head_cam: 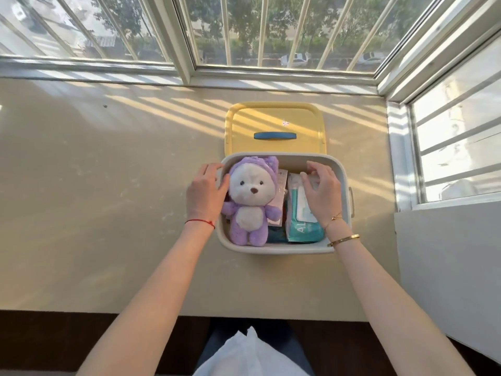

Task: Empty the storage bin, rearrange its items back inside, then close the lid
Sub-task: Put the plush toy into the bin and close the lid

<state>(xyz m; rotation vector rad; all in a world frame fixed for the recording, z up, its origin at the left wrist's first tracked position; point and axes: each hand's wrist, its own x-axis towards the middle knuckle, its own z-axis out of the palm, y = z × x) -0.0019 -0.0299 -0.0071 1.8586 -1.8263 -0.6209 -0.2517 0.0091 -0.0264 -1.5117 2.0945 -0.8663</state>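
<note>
A white storage bin (271,249) stands open on the beige counter. Its yellow lid (275,118) with a blue handle (275,135) lies flat just behind it. Inside the bin a purple plush bear (250,204) lies on the left, a teal wet-wipes pack (302,221) on the right, with flat packets (282,183) between them. My left hand (206,191) rests on the bin's left rim beside the bear, fingers relaxed. My right hand (322,191) hovers over the wipes pack with fingers spread and slightly curled, touching its top.
The beige counter (108,199) stretches wide to the left of the bin. A barred window (244,36) runs along the back, another window (455,147) and a white wall close in on the right. A white cloth (252,354) lies on my lap below the counter edge.
</note>
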